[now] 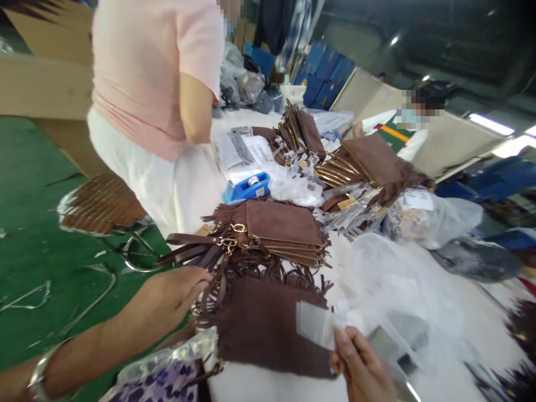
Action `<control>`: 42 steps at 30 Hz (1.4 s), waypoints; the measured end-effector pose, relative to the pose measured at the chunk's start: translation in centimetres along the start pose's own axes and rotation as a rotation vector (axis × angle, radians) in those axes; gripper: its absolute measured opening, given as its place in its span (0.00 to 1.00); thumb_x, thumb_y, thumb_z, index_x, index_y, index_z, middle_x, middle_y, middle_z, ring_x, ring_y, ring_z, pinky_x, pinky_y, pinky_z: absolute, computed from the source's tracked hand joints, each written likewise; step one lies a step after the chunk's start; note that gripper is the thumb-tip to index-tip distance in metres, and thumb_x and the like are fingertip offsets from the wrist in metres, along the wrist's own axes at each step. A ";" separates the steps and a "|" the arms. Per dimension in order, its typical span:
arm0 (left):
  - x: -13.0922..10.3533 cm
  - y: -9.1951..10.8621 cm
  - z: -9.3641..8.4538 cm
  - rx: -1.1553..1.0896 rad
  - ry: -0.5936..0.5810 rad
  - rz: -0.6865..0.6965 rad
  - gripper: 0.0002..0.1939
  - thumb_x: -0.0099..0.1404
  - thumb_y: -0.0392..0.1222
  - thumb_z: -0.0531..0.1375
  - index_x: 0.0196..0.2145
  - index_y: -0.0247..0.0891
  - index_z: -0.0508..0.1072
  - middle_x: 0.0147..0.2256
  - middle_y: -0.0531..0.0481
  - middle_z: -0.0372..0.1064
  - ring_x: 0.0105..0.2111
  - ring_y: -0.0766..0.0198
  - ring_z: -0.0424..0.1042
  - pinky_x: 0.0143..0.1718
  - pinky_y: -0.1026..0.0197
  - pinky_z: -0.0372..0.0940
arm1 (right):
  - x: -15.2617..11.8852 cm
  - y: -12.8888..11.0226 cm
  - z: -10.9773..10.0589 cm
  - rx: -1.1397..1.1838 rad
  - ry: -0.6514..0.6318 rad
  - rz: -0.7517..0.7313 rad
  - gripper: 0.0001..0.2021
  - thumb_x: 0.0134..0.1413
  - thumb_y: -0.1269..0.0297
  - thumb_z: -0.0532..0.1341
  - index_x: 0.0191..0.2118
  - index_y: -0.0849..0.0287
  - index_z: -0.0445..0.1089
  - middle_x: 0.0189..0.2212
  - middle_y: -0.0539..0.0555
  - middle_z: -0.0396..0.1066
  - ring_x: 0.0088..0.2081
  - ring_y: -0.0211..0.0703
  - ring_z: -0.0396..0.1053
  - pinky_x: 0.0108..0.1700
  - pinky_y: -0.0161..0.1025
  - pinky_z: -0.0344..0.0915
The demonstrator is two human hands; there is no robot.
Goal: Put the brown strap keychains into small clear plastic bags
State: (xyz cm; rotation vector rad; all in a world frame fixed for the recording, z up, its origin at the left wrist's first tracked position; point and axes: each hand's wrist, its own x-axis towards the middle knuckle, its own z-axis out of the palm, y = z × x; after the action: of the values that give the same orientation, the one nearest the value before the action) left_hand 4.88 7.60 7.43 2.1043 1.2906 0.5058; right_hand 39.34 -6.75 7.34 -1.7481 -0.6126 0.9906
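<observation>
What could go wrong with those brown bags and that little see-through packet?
The packet might slip and drop, because the right hand pinches it only by one edge.

The straps stick out from the stack, close to the left hand, so they could catch on it and maybe tug the bags crooked.

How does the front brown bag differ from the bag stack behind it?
The front bag shows one broad, plain face; the bag stack shows several gold-edged layers. The right hand holds a clear packet over the front bag; none covers the stack's top. Both are brown and fringed.
</observation>
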 end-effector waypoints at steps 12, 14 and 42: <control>-1.5 3.9 8.3 -0.994 -0.718 -0.256 0.26 0.41 0.52 0.73 0.33 0.32 0.73 0.29 0.50 0.71 0.29 0.64 0.68 0.32 0.64 0.61 | -8.2 5.8 7.5 0.236 -0.156 0.046 0.21 0.49 0.46 0.67 0.24 0.58 0.65 0.18 0.45 0.58 0.22 0.33 0.54 0.26 0.30 0.53; -1.4 3.5 9.6 -0.939 -0.608 -0.238 0.21 0.44 0.51 0.71 0.28 0.32 0.71 0.25 0.53 0.68 0.25 0.67 0.64 0.27 0.67 0.56 | -7.6 6.6 7.0 0.173 -0.122 0.012 0.21 0.49 0.45 0.67 0.24 0.58 0.66 0.18 0.45 0.59 0.23 0.34 0.54 0.27 0.31 0.53; 5.6 2.6 16.8 -1.087 -0.552 -0.399 0.34 0.44 0.75 0.63 0.24 0.37 0.64 0.17 0.49 0.69 0.16 0.66 0.65 0.20 0.67 0.55 | 13.2 -2.9 -9.2 -0.982 0.632 -0.283 0.16 0.63 0.57 0.49 0.49 0.60 0.65 0.29 0.55 0.73 0.29 0.45 0.70 0.33 0.39 0.60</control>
State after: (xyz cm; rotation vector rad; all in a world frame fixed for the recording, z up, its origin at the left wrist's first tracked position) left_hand 19.23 6.68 -3.26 0.9420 0.7759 0.2965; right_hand 54.35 -0.12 7.15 -2.5447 -0.9637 -0.1681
